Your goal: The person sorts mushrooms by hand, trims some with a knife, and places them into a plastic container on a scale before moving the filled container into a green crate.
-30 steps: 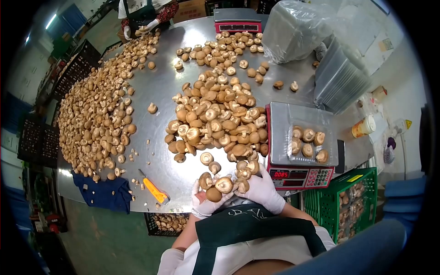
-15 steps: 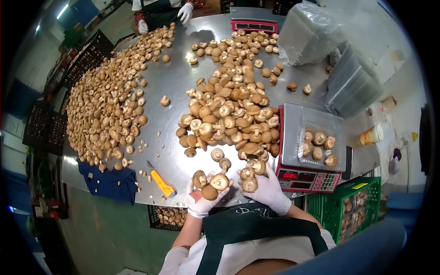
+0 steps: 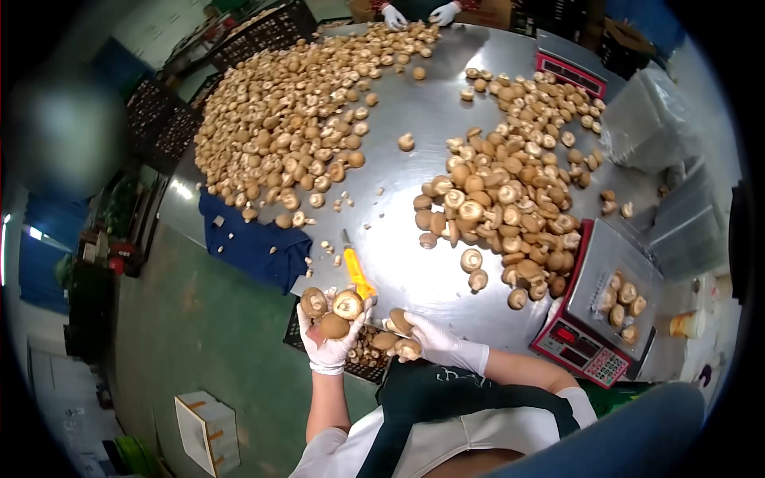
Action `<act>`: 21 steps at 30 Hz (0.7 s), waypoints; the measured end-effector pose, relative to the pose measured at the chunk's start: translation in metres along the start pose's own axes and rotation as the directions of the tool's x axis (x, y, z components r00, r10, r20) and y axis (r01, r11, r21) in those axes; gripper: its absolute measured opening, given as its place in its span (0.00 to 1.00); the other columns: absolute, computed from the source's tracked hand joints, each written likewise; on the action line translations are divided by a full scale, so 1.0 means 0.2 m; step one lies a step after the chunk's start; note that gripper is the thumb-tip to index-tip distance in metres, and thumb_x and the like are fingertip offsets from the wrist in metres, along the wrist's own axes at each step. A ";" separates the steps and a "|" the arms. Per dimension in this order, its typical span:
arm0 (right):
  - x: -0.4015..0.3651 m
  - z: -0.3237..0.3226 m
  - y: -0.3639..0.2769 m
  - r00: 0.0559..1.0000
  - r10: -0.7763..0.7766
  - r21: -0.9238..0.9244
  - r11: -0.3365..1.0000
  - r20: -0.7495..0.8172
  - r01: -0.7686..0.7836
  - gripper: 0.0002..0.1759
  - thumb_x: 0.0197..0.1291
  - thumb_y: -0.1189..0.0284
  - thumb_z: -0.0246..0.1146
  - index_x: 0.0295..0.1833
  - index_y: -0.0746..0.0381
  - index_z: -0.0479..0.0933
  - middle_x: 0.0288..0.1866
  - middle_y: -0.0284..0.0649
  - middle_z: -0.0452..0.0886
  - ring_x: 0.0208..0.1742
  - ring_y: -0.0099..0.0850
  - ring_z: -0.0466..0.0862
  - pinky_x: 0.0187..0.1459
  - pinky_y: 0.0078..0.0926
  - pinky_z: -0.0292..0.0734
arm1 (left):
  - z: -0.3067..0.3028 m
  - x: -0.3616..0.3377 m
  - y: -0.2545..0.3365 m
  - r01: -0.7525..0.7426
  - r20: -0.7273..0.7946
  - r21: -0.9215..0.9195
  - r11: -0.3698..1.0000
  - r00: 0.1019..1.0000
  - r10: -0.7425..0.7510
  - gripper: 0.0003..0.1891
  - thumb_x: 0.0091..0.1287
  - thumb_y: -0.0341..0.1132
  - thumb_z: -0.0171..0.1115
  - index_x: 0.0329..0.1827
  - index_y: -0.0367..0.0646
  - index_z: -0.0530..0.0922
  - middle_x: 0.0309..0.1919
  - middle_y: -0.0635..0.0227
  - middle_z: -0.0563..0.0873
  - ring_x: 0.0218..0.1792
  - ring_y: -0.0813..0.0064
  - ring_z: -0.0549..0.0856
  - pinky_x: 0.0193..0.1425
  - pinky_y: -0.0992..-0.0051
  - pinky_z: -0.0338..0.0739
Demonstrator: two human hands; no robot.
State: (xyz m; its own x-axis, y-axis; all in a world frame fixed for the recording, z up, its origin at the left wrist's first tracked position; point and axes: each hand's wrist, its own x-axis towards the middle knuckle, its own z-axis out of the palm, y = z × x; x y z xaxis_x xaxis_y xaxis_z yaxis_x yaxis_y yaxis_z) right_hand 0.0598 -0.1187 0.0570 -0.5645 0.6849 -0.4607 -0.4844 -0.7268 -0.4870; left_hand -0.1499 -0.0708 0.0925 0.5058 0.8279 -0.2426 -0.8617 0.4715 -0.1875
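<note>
1. Three brown mushrooms [image 3: 333, 312] sit in the left hand [image 3: 328, 350], low in the frame and a touch left of centre, just past the near edge of the desk [image 3: 398, 255]. The gloved fingers curl up around them, grip half closed and cupped like a bowl, which looks meant to keep the round caps from rolling off.
2. Right hand [image 3: 441, 342], just beside it at lower centre: the grip is folded loosely over a smaller bunch [image 3: 398, 334], pinned against the palm. Two or three, I'd say, but the exact count is hard to tell.
3. Both hands hang above a dark crate [image 3: 358, 368] that pokes out from under the desk edge, with more mushrooms lying in it.
4. Yellow-handled knife [image 3: 356, 273] lies flat on the desk just above the left hand, handle end nearest the person, so it looks parked within easy reach.
5. Centre right, a loose heap [image 3: 502, 199] spreads close to the red scale [image 3: 582, 350] at lower right. The clear tray [image 3: 617, 299] on its pan holds several mushrooms, all on the right arm's side.
6. Upper left, a far bigger spread [image 3: 295, 119] covers the desk, and a blue cloth [image 3: 251, 243] drapes over the edge below it.
7. Top of frame, a co-worker's gloved hands [image 3: 394, 16] work at the far rim of that spread, well apart from the person's own.
</note>
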 end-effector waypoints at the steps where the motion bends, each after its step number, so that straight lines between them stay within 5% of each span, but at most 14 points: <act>1: 0.00 0.03 -0.02 1.000 0.006 -0.007 1.000 0.010 -0.006 0.32 0.70 0.48 0.40 0.68 0.61 0.59 0.58 0.43 0.75 0.47 0.36 0.81 0.43 0.34 0.78 | 0.02 -0.02 0.01 -0.033 0.010 0.022 0.999 0.999 0.032 0.33 0.63 0.59 0.54 0.59 0.39 0.72 0.69 0.46 0.60 0.70 0.35 0.53 0.67 0.37 0.58; 4: 0.00 0.05 -0.10 0.996 -0.079 0.118 0.990 0.045 0.073 0.33 0.70 0.48 0.39 0.68 0.62 0.60 0.61 0.45 0.73 0.47 0.37 0.81 0.44 0.36 0.79 | 0.03 -0.05 0.03 -0.102 -0.035 0.147 0.984 0.994 0.108 0.31 0.64 0.59 0.54 0.59 0.42 0.70 0.69 0.49 0.62 0.70 0.36 0.55 0.65 0.38 0.63; 6: -0.02 -0.07 -0.11 0.969 -0.105 0.267 0.963 0.225 0.042 0.34 0.69 0.47 0.39 0.66 0.63 0.62 0.65 0.46 0.71 0.48 0.37 0.81 0.46 0.37 0.79 | 0.02 -0.02 0.00 -0.088 -0.108 0.206 0.975 0.988 0.112 0.31 0.65 0.59 0.52 0.59 0.41 0.69 0.67 0.48 0.64 0.68 0.34 0.57 0.66 0.39 0.62; 8: -0.13 -0.04 -0.17 0.977 -0.153 0.272 0.956 0.146 0.109 0.32 0.70 0.50 0.39 0.64 0.64 0.65 0.57 0.45 0.76 0.48 0.34 0.81 0.44 0.29 0.79 | 0.01 0.03 -0.05 -0.052 -0.164 0.286 0.957 0.981 0.103 0.31 0.67 0.59 0.49 0.58 0.39 0.69 0.65 0.47 0.65 0.66 0.33 0.60 0.66 0.39 0.62; 11: -0.22 -0.12 -0.11 0.957 -0.290 -0.102 0.952 0.014 0.290 0.31 0.68 0.51 0.43 0.63 0.65 0.66 0.50 0.42 0.77 0.41 0.31 0.80 0.40 0.23 0.76 | -0.06 0.17 -0.18 0.020 -0.160 0.538 0.843 0.984 0.078 0.29 0.72 0.53 0.45 0.60 0.32 0.67 0.60 0.47 0.71 0.62 0.49 0.72 0.64 0.40 0.66; 12: -0.32 -0.09 -0.18 0.965 -0.263 -0.380 0.893 -0.008 0.241 0.28 0.65 0.55 0.52 0.62 0.63 0.69 0.54 0.44 0.74 0.51 0.34 0.78 0.48 0.27 0.75 | -0.01 0.20 -0.29 0.025 -0.145 0.590 0.807 0.987 0.076 0.28 0.73 0.51 0.44 0.61 0.31 0.66 0.58 0.49 0.73 0.59 0.52 0.75 0.62 0.48 0.71; 14: -0.32 -0.08 -0.14 0.669 -0.699 -0.806 0.230 0.253 0.546 0.26 0.58 0.59 0.61 0.58 0.62 0.72 0.59 0.49 0.69 0.60 0.41 0.73 0.57 0.33 0.71 | -0.09 0.30 -0.39 0.157 -0.105 0.592 0.790 0.987 -0.118 0.27 0.73 0.51 0.43 0.62 0.34 0.67 0.55 0.53 0.76 0.55 0.57 0.78 0.59 0.57 0.75; 16: -0.43 -0.03 -0.16 0.682 -0.701 -0.863 0.196 0.208 0.466 0.27 0.49 0.66 0.69 0.57 0.60 0.74 0.65 0.55 0.63 0.67 0.50 0.65 0.66 0.37 0.62 | -0.09 0.34 -0.54 0.266 -0.231 0.634 0.726 0.961 -0.150 0.27 0.73 0.54 0.43 0.61 0.39 0.69 0.50 0.58 0.79 0.50 0.64 0.80 0.56 0.66 0.76; 18: -0.48 -0.05 -0.16 0.661 -0.732 -0.890 0.175 0.169 0.421 0.28 0.48 0.68 0.70 0.56 0.61 0.74 0.67 0.55 0.61 0.68 0.48 0.64 0.67 0.37 0.61 | -0.09 0.37 -0.69 0.282 -0.244 0.711 0.644 0.958 -0.150 0.27 0.72 0.54 0.44 0.60 0.39 0.69 0.50 0.59 0.79 0.50 0.64 0.80 0.57 0.67 0.75; 21: -0.57 -0.17 -0.15 0.577 -0.811 -0.848 0.237 0.096 0.474 0.26 0.48 0.70 0.69 0.55 0.65 0.74 0.66 0.53 0.62 0.67 0.47 0.67 0.65 0.37 0.64 | -0.03 0.45 -0.79 0.417 -0.209 0.467 0.780 0.909 -0.361 0.26 0.72 0.52 0.45 0.61 0.40 0.68 0.52 0.56 0.78 0.54 0.59 0.78 0.59 0.62 0.74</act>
State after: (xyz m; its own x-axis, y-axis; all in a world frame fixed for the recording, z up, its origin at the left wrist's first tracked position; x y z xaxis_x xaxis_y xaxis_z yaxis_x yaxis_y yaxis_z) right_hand 0.1612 -0.1725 0.0990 0.0035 0.9797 0.2004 0.1846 0.1963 -0.9630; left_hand 0.0322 -0.0737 0.0950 0.7793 0.5184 -0.3521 -0.4797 0.8550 0.1971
